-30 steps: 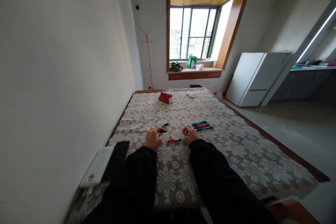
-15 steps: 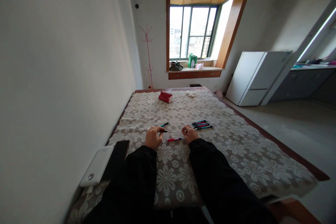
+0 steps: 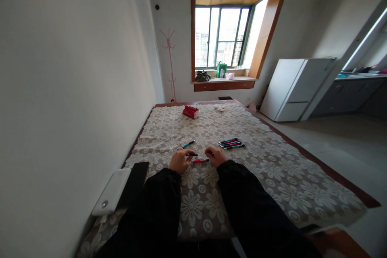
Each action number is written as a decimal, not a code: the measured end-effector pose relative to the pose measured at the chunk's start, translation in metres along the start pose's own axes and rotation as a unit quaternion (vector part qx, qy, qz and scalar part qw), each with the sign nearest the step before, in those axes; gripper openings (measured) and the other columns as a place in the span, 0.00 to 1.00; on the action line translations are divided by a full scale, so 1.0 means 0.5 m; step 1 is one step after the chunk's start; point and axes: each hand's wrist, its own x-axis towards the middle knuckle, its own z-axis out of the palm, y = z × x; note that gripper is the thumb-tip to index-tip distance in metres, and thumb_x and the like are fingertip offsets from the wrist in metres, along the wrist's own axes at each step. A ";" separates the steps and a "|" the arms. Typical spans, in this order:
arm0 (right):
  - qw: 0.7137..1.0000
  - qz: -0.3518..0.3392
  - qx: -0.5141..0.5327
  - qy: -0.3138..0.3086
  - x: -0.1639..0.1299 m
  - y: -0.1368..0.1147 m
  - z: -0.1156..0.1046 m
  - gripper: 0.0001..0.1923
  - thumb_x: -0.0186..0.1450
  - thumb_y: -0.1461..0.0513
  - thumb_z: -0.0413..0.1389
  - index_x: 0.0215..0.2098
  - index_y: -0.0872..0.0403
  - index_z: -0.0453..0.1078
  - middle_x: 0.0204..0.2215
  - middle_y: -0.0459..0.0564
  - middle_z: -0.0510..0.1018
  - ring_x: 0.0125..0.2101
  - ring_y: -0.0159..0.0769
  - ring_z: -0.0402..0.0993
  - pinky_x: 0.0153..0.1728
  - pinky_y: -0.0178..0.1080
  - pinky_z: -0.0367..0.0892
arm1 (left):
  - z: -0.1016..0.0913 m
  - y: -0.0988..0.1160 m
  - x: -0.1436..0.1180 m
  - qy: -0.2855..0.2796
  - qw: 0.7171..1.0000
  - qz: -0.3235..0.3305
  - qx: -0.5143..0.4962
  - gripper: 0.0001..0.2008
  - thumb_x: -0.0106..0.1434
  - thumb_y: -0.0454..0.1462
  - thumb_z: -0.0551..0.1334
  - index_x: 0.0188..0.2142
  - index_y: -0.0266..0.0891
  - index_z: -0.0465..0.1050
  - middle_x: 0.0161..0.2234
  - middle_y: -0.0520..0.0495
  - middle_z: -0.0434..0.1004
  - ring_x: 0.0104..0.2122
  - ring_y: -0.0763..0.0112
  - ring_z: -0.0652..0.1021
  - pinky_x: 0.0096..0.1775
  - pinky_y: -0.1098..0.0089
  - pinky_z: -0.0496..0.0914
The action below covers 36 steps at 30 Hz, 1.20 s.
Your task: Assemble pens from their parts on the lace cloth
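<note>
My left hand (image 3: 180,160) is closed on a dark pen part (image 3: 192,155), which points right between thumb and finger. Just across from its tip, my right hand (image 3: 215,156) has its fingers pinched together; whatever they hold is too small to make out. A red pen piece (image 3: 200,161) with a dark end lies on the cloth below the gap between my hands. Beyond my left hand rests a blue pen piece (image 3: 189,144) with a dark tip. Several pens (image 3: 232,143), blue and red with black ends, lie side by side beyond my right hand.
A flower-patterned cloth (image 3: 256,173) covers the table. At the left edge by the wall are a white power bank (image 3: 112,191) with a cable and a dark flat object (image 3: 133,183). Farther back lie a red tissue pack (image 3: 190,112) and a crumpled white tissue (image 3: 219,108).
My hands have come closer together, the left shifting right with the dark pen part. The thin pale refill-like strip that spanned the gap between them no longer shows.
</note>
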 end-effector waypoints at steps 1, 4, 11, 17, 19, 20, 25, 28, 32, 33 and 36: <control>1.000 -0.001 0.003 -0.002 0.000 -0.001 0.000 0.06 0.59 0.64 0.51 0.30 0.53 0.69 0.24 0.45 0.73 0.26 0.31 0.66 0.30 0.33 0.61 | -0.001 0.000 0.000 -0.003 1.000 0.001 0.000 0.13 0.57 0.32 0.60 0.41 0.44 0.77 0.37 0.50 0.79 0.39 0.68 0.75 0.44 0.68 0.69; 1.000 0.000 0.010 -0.001 0.000 -0.001 0.000 0.06 0.59 0.65 0.51 0.29 0.54 0.70 0.24 0.45 0.74 0.25 0.31 0.67 0.30 0.33 0.62 | -0.002 0.001 0.001 -0.023 1.000 0.009 0.006 0.13 0.57 0.32 0.60 0.41 0.44 0.77 0.38 0.49 0.79 0.39 0.68 0.75 0.44 0.68 0.68; 1.000 -0.001 0.029 -0.006 -0.002 -0.013 -0.006 0.06 0.59 0.64 0.52 0.29 0.54 0.71 0.24 0.46 0.75 0.26 0.32 0.68 0.30 0.34 0.63 | 0.005 -0.002 0.000 -0.056 0.996 0.059 0.022 0.15 0.57 0.31 0.61 0.43 0.45 0.76 0.39 0.49 0.77 0.40 0.68 0.74 0.46 0.68 0.67; 0.999 -0.025 0.031 -0.002 -0.002 -0.025 -0.007 0.06 0.60 0.64 0.52 0.29 0.54 0.71 0.26 0.47 0.75 0.28 0.33 0.69 0.32 0.35 0.64 | 0.007 -0.002 -0.001 -0.061 0.996 0.059 0.027 0.15 0.58 0.31 0.60 0.43 0.46 0.76 0.41 0.48 0.76 0.44 0.67 0.73 0.48 0.67 0.66; 0.999 -0.022 0.030 -0.007 -0.002 -0.024 -0.005 0.06 0.59 0.64 0.52 0.30 0.54 0.71 0.26 0.47 0.76 0.28 0.32 0.69 0.33 0.35 0.64 | 0.003 0.004 -0.003 -0.061 0.996 0.055 0.029 0.16 0.58 0.31 0.59 0.45 0.46 0.75 0.41 0.48 0.76 0.44 0.66 0.73 0.49 0.67 0.66; 0.999 -0.021 0.030 -0.008 -0.002 -0.022 -0.003 0.06 0.59 0.64 0.52 0.30 0.54 0.71 0.26 0.46 0.76 0.28 0.32 0.69 0.33 0.35 0.64 | 0.001 0.007 -0.003 -0.059 0.996 0.055 0.030 0.17 0.59 0.31 0.58 0.46 0.46 0.75 0.41 0.48 0.75 0.44 0.66 0.73 0.49 0.66 0.66; 0.999 -0.018 0.039 -0.008 -0.001 -0.018 0.002 0.06 0.60 0.62 0.54 0.35 0.53 0.72 0.27 0.47 0.75 0.27 0.33 0.68 0.32 0.36 0.65 | -0.004 0.016 -0.004 -0.043 0.998 0.040 0.028 0.16 0.60 0.31 0.56 0.44 0.46 0.75 0.41 0.48 0.76 0.44 0.66 0.73 0.49 0.66 0.66; 0.999 -0.032 0.025 -0.004 -0.001 -0.021 0.001 0.14 0.59 0.62 0.57 0.45 0.52 0.70 0.33 0.49 0.76 0.33 0.36 0.70 0.36 0.38 0.66 | -0.002 0.015 -0.003 -0.027 0.999 0.019 0.027 0.16 0.60 0.31 0.55 0.44 0.45 0.75 0.43 0.48 0.76 0.45 0.66 0.73 0.49 0.65 0.67; 0.996 -0.058 -0.045 -0.042 -0.003 -0.023 0.002 0.20 0.60 0.60 0.58 0.51 0.50 0.68 0.41 0.51 0.76 0.44 0.41 0.68 0.47 0.44 0.62 | 0.001 0.009 -0.002 0.005 1.000 0.005 0.024 0.15 0.59 0.30 0.55 0.44 0.44 0.74 0.43 0.48 0.77 0.45 0.66 0.74 0.49 0.65 0.67; 0.994 -0.062 -0.066 -0.056 -0.004 -0.023 0.003 0.19 0.61 0.60 0.58 0.51 0.50 0.69 0.42 0.51 0.75 0.45 0.42 0.67 0.48 0.45 0.61 | 0.001 0.008 -0.002 0.013 1.000 0.001 0.025 0.15 0.59 0.30 0.55 0.44 0.43 0.74 0.42 0.48 0.77 0.44 0.66 0.74 0.48 0.66 0.67; 0.989 -0.068 -0.107 -0.081 -0.007 -0.022 0.008 0.16 0.63 0.59 0.55 0.49 0.48 0.71 0.43 0.51 0.75 0.44 0.42 0.67 0.47 0.44 0.60 | 0.001 0.004 -0.001 0.031 0.999 -0.011 0.030 0.15 0.59 0.30 0.55 0.43 0.43 0.73 0.39 0.49 0.79 0.42 0.66 0.75 0.47 0.66 0.67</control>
